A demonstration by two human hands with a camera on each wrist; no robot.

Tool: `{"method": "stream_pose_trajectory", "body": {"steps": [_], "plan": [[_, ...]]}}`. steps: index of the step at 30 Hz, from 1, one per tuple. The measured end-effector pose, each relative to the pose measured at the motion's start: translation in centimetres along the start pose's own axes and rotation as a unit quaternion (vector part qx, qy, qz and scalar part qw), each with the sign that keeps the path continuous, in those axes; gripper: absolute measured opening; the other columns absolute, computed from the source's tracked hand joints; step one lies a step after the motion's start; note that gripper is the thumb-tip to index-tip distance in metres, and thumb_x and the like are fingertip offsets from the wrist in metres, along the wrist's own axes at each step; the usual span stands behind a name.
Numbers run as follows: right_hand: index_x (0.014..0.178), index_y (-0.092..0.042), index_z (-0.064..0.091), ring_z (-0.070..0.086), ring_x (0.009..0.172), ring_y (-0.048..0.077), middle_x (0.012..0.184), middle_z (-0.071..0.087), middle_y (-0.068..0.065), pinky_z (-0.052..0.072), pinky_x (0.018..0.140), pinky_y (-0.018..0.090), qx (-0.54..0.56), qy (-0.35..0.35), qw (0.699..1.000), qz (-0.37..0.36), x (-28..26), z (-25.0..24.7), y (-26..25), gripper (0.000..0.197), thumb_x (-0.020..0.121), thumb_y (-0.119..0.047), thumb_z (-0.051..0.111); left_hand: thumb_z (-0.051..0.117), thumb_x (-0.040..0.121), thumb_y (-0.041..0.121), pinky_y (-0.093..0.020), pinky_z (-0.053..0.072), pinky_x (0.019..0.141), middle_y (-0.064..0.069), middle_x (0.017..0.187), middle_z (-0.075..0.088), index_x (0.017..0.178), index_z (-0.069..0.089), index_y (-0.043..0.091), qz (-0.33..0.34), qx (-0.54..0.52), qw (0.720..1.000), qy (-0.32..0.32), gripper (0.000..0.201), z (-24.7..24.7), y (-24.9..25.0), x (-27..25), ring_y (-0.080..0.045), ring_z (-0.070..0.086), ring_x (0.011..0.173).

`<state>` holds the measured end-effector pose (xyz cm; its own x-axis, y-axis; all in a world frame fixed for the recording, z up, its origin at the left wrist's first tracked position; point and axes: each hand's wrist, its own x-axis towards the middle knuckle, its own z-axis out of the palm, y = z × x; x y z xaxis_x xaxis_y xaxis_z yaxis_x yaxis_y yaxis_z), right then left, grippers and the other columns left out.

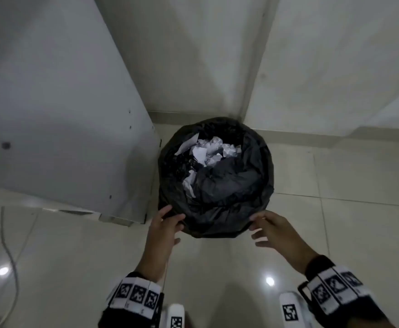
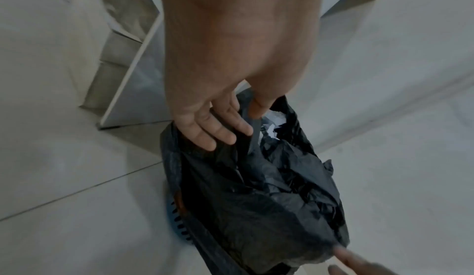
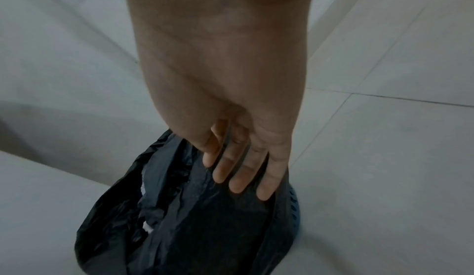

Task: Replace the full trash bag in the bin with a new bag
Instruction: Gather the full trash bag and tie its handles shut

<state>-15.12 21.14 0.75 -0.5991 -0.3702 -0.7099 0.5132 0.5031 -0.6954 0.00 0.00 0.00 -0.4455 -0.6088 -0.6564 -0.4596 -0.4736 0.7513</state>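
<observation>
Left hand (image 1: 164, 224) pinching the rim of one black trash bag (image 1: 229, 185), right hand (image 1: 270, 227) with straight fingers resting on the rim alongside, one blue slotted bin (image 2: 179, 224) under both, crumpled paper (image 1: 208, 150) inside beyond the fingertips

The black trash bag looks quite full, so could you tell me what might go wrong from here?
1. Crumpled paper sits high in the open black trash bag; lifting before gathering its mouth may spill some.
2. The right hand's fingers lie straight on the rim, so the plastic could slip.
3. The slotted blue bin may rise with the full bag.
</observation>
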Motion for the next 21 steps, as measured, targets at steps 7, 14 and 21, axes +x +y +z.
{"method": "stream_pose_trajectory", "body": {"steps": [7,14,21], "plan": [[0.061,-0.007,0.063,0.064,0.076,0.029,0.07,0.067,0.009,0.056,0.08,0.042,-0.106,-0.001,0.979,-0.175,4.8,-1.7,1.4,0.039,0.096,-0.001,0.047,0.054,0.098,0.012,-0.024,0.04,0.055,0.009,0.064,0.057,0.083,0.059,0.023,0.278,0.17,0.943,0.061,0.018,-0.1,-3.7,5.4,-0.005,0.048,0.057],[0.06,0.003,0.057,0.062,0.068,0.017,0.064,0.064,0.008,0.054,0.08,0.036,-0.048,-0.008,0.963,-0.265,6.5,-2.5,1.3,0.036,0.093,0.006,0.044,0.039,0.1,0.006,-0.038,0.044,0.068,0.001,0.074,0.049,0.089,0.049,0.018,0.319,0.011,0.947,0.04,0.018,1.8,-4.8,7.8,-0.014,0.048,0.07],[0.076,-0.01,0.055,0.063,0.067,0.016,0.066,0.061,0.004,0.055,0.075,0.029,0.158,0.033,0.958,-0.236,7.1,-2.0,2.2,0.026,0.097,-0.002,0.041,0.051,0.103,0.023,-0.031,0.053,0.078,-0.001,0.114,0.059,0.115,0.05,0.027,0.285,-0.072,0.953,0.075,0.013,2.6,-5.6,8.4,-0.012,0.059,0.101]]}}
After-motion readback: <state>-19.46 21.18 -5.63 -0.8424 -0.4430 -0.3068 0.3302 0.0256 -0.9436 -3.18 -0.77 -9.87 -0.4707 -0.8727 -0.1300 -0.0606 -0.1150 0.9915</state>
